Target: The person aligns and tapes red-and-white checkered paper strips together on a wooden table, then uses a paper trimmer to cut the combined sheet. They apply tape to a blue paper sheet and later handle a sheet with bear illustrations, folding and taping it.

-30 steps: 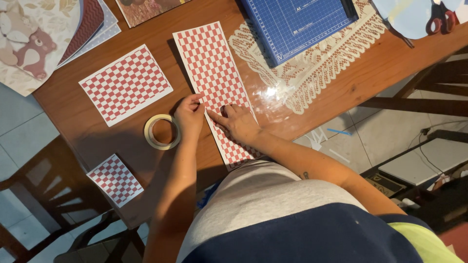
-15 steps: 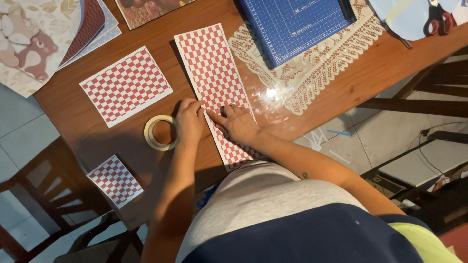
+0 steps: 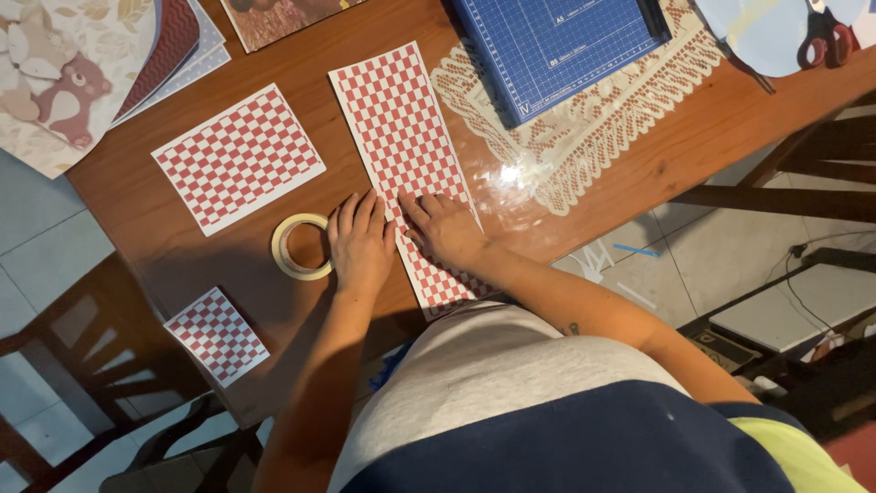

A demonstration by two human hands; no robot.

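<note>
A long strip (image 3: 401,146) of red-and-white checked paper lies flat on our brown wooden table (image 3: 639,173), running from the near edge, just in front of our body, away toward the middle at a slight slant. Both of our hands press down on its near end. Our left hand (image 3: 362,246) lies palm-down with the fingers held together, along the strip's left edge, partly on the paper and partly on the bare wood; it grips nothing. Our right hand (image 3: 444,228) lies flat on the strip itself, fingers spread a little and pointing toward the left hand, and it too holds nothing. The fingertips of the two hands all but meet over the paper.

Just left of our left hand sits a roll of pale tape (image 3: 299,246), lying flat on the table and close to the hand. Farther left and beyond it rests a checked sheet (image 3: 239,157) of the same pattern, well apart from the strip. A small checked square (image 3: 216,336) lies at the table's near left corner. Beyond the strip, a blue cutting mat (image 3: 561,46) rests on a lace doily (image 3: 593,128). Patterned papers (image 3: 82,64) are stacked at the far left, and scissors (image 3: 821,36) lie at the far right.
</note>
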